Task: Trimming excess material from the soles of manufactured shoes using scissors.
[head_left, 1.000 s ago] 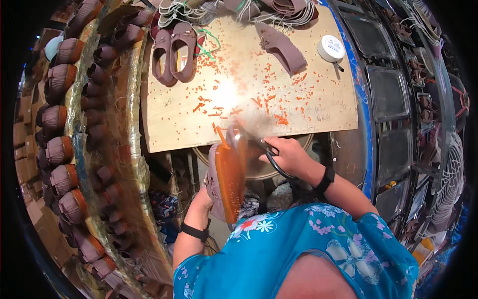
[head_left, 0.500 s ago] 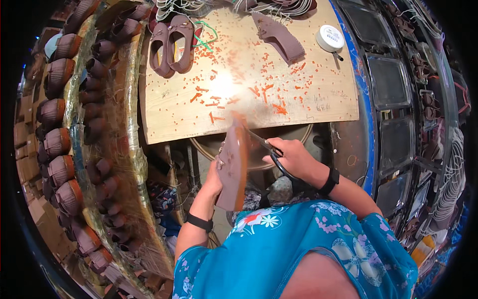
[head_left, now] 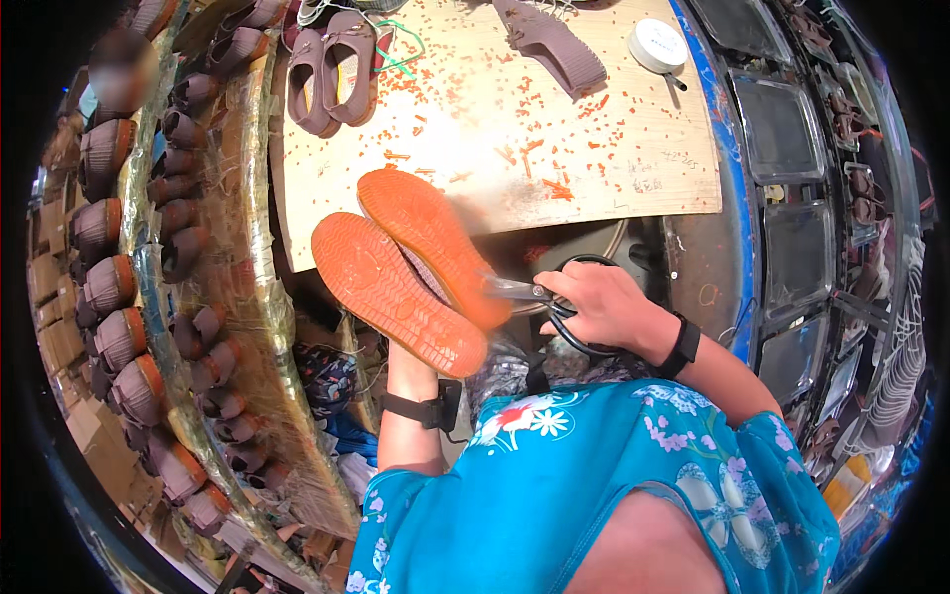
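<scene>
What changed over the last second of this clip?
The pair of orange-soled shoes turned from edge-on to soles-up in the left hand, which is mostly hidden behind them. The right hand keeps its grip on the black-handled scissors at the soles' edge. The wooden board and its scraps are unchanged.

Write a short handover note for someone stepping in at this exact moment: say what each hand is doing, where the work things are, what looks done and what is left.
Left hand: hidden behind the pair of shoes it holds up, orange soles facing the camera.
Right hand: gripping black-handled scissors, blades at the edge of the nearer sole.
Wooden board ahead is scattered with orange trimmings, so some cutting looks done. On it lie another pair of brown shoes, a single brown shoe and a round white tin.
Left: apparently finishing this pair's edges; rows of shoes stand on the rack at left, whether trimmed I cannot tell.
</scene>
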